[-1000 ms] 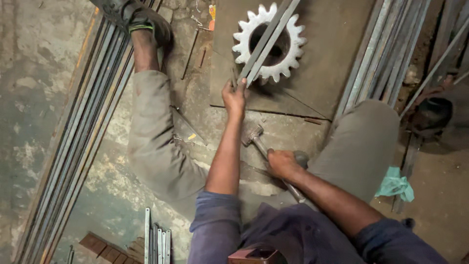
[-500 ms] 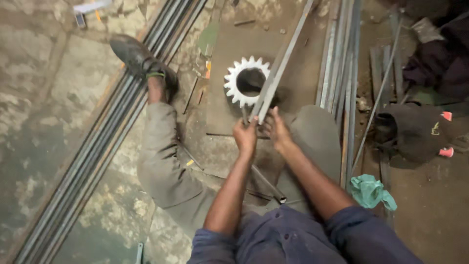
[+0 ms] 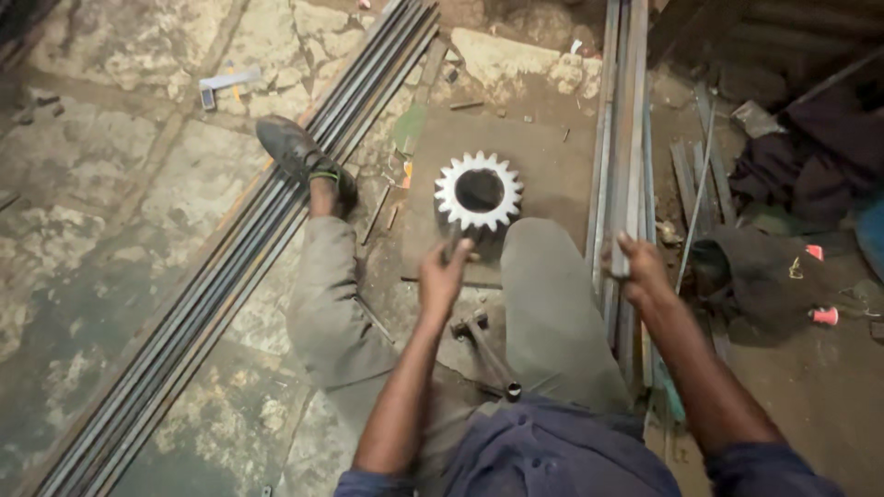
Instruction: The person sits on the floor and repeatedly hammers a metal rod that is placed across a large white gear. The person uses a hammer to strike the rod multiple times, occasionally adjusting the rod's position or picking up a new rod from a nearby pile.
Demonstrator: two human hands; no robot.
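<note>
Two hands work apart — the left hand (image 3: 448, 267) hovers loosely curled just below the gear (image 3: 478, 191), while the right hand (image 3: 638, 267) grips a metal strip (image 3: 628, 138) right of it.

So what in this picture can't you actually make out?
- Right hand: closed around a metal strip; its palm side faces away, so the grip is hidden.
- Left hand: blurred near the toothed gear; contact cannot be told.
- Hammer: partly covered by the right knee.
- Right foot: hidden under the bent leg.
- Long bars: cut off by the picture's edges.
</note>
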